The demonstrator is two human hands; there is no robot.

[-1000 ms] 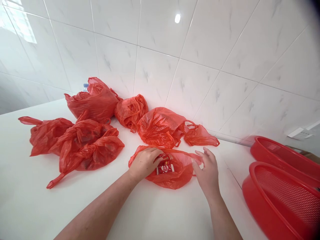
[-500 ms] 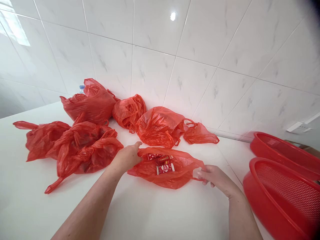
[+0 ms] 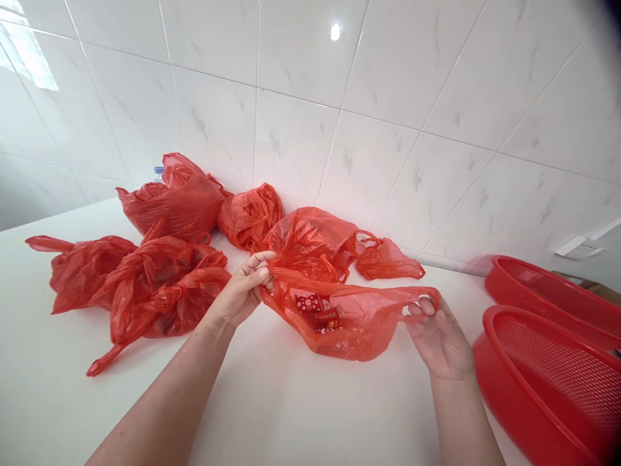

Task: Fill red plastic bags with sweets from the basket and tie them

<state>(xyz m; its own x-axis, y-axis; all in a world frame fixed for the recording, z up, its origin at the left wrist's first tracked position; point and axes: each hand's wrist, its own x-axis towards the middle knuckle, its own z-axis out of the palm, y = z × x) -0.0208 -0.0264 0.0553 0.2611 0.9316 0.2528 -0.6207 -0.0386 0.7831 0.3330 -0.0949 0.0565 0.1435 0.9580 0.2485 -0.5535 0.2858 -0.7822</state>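
Note:
A thin red plastic bag [image 3: 361,320] hangs stretched between my two hands just above the white counter [image 3: 291,414]. My left hand [image 3: 242,291] pinches its left handle. My right hand [image 3: 439,336] grips the right handle, fingers curled through the loop. Inside the bag lie small red and white packets [image 3: 317,309], seen through the open mouth.
Several other red plastic bags [image 3: 160,285] lie bunched on the counter at left and against the white tiled wall [image 3: 310,129]. Two red mesh baskets [image 3: 548,382] stand at the right edge. A bottle cap [image 3: 158,171] peeks out behind the far left bag.
Both hands took hold of the bag's handles and pulled them apart and up. The bag lay flat on the counter before; now it is lifted and stretched.

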